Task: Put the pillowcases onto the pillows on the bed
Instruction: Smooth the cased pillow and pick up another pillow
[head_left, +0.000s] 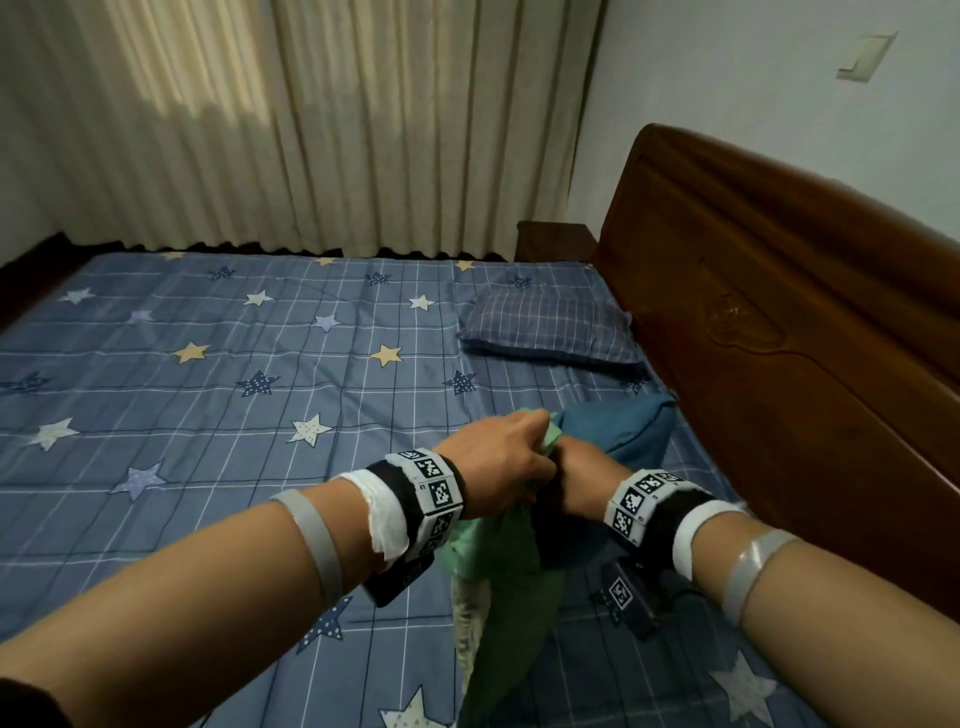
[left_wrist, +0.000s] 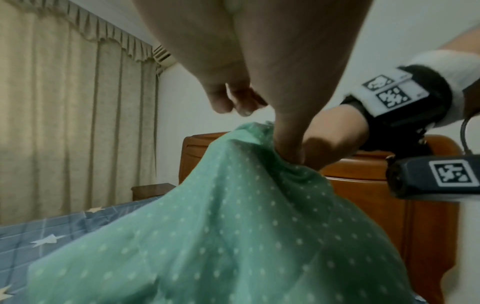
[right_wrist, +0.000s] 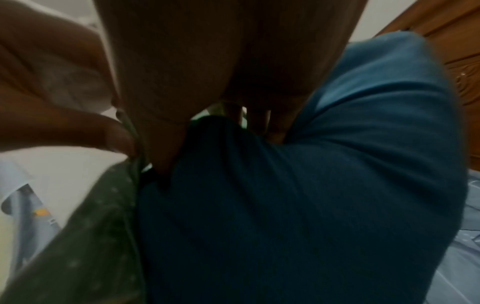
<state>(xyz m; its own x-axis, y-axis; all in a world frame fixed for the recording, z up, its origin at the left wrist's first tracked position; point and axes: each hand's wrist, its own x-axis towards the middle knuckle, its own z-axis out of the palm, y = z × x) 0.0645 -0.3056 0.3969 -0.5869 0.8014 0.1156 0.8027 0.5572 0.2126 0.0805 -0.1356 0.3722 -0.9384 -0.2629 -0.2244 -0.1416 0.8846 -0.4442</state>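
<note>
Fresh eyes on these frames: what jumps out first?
Both hands meet near the bed's right side: the left hand grips the green dotted pillowcase, the right hand grips the bare blue pillow beside it. Behind them, a plaid pillow lies by the wooden headboard.

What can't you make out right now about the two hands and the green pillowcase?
- Right hand fingertips: head view, left hand covers them; right wrist view dark and blurred.
- Green pillowcase opening: bunched at the left hand's grip, lower edge cut off.
- How far the blue pillow is inside: hands and cloth hide it.
</note>
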